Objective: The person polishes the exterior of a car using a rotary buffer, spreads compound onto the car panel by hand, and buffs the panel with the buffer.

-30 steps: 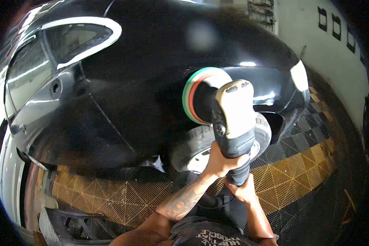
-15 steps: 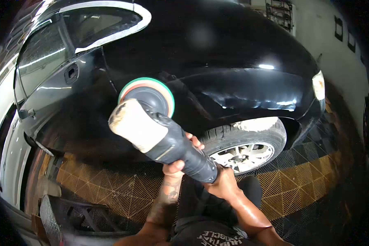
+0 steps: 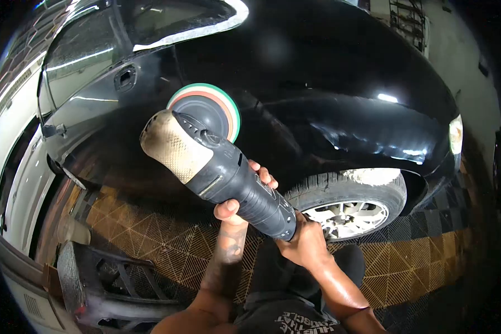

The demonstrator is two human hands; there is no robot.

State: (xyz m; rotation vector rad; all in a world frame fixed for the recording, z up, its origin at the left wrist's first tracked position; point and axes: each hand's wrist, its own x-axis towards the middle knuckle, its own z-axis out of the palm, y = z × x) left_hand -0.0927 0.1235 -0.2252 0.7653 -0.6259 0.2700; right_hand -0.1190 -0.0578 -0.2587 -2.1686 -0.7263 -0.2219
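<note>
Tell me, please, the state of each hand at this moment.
Left hand: closed around the middle of the polisher.
Right hand: closed, holding the polisher at its rear end.

Both arms (image 3: pixel 339 284) reach forward, left grip (image 3: pixel 232 217) curled with thumb (image 3: pixel 226 209) showing, right grip (image 3: pixel 307 243) apparently clenched.

Cream-headed black polisher (image 3: pixel 224 173) slants, green-edged pad (image 3: pixel 231 107) at far end.
</note>
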